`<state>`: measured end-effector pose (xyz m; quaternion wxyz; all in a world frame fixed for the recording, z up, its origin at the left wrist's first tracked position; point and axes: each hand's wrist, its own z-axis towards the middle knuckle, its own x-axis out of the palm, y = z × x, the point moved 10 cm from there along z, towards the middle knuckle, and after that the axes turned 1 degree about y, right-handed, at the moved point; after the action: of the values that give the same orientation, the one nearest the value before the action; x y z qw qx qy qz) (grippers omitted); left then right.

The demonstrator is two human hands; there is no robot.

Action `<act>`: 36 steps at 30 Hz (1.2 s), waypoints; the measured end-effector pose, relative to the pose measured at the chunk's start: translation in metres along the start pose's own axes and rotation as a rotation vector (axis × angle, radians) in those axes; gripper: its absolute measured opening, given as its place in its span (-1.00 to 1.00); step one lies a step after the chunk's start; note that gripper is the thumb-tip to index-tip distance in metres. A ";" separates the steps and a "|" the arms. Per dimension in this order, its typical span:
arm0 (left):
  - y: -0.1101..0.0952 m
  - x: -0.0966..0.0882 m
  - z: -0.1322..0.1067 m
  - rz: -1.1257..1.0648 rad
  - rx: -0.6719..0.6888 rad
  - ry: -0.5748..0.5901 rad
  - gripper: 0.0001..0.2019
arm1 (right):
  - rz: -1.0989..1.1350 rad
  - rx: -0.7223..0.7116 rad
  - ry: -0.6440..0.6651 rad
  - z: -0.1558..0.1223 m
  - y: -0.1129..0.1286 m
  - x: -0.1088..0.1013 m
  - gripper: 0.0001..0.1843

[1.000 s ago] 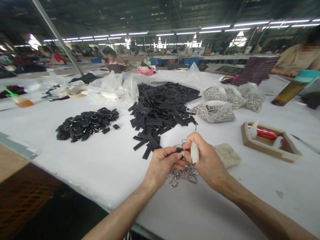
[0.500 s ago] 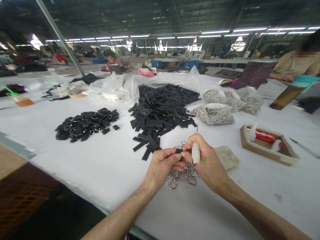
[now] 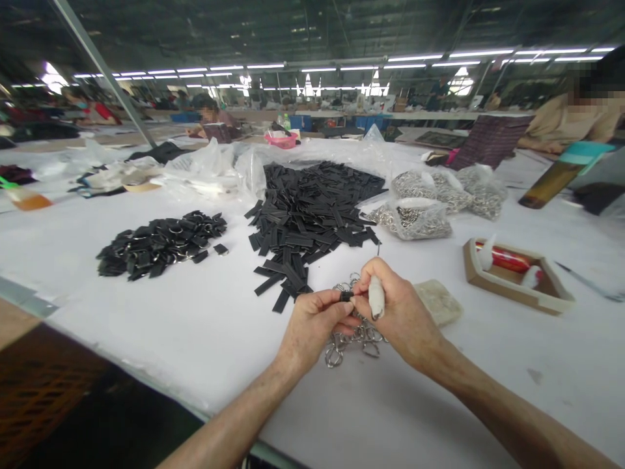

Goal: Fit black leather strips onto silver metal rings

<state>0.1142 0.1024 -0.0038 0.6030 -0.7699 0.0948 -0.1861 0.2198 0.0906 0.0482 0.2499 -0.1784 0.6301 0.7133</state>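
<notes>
My left hand (image 3: 315, 322) and my right hand (image 3: 398, 309) meet over the white table (image 3: 170, 306), both pinching a small black strip (image 3: 346, 296) between their fingertips. My right hand also grips a thin tool with a white wrapped handle (image 3: 375, 298). Beneath my hands lies a loose heap of metal rings (image 3: 352, 337). Just beyond it spreads a big pile of black strips (image 3: 312, 212).
A smaller heap of black strips with rings (image 3: 161, 242) lies at the left. Clear bags of metal rings (image 3: 420, 218) sit at the right, near a wooden tray (image 3: 512, 277) with a red tube. A pale pad (image 3: 439, 301) lies beside my right hand. People sit far off.
My hands have barely moved and keep pinching the same black strip. The view has shifted slightly to the left and down.
</notes>
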 end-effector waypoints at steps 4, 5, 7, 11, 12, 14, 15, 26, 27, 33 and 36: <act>0.003 -0.003 0.001 -0.045 -0.012 -0.017 -0.86 | 0.042 -0.016 0.015 0.000 0.000 0.002 -0.91; 0.004 -0.003 0.002 -0.058 -0.014 -0.018 -0.87 | 0.066 -0.017 0.023 0.000 0.001 0.002 -0.90; 0.006 -0.004 0.003 -0.094 -0.020 -0.017 -0.87 | 0.090 -0.018 0.033 0.001 0.004 -0.002 -0.88; 0.009 -0.005 0.005 -0.165 -0.033 0.001 -0.87 | 0.011 -0.075 -0.035 0.004 0.017 -0.035 -0.86; 0.010 -0.004 0.006 -0.175 -0.038 0.009 -0.87 | -0.003 -0.083 -0.039 0.006 0.019 -0.044 -0.85; 0.012 -0.004 0.006 -0.187 -0.052 0.019 -0.86 | -0.004 -0.079 -0.009 0.009 0.019 -0.059 -0.82; 0.012 -0.003 0.006 -0.191 -0.057 0.022 -0.86 | -0.013 -0.072 0.011 0.009 0.018 -0.065 -0.79; 0.007 -0.001 0.004 -0.107 -0.070 0.004 -0.88 | -0.175 0.079 -0.178 -0.018 -0.023 -0.120 -0.75; 0.007 -0.002 0.005 -0.089 -0.078 -0.006 -0.89 | -0.172 0.086 -0.187 -0.019 -0.026 -0.123 -0.79; 0.007 -0.005 0.011 -0.039 -0.103 -0.018 -0.89 | -0.052 0.102 -0.228 -0.010 -0.051 -0.132 -0.86; 0.008 -0.006 0.010 -0.043 -0.111 -0.022 -0.89 | -0.072 0.146 -0.208 -0.010 -0.061 -0.129 -0.87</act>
<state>0.1138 0.1117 -0.0141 0.5561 -0.8061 0.0820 -0.1851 0.3597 0.0687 0.0711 0.3518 -0.1074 0.6442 0.6707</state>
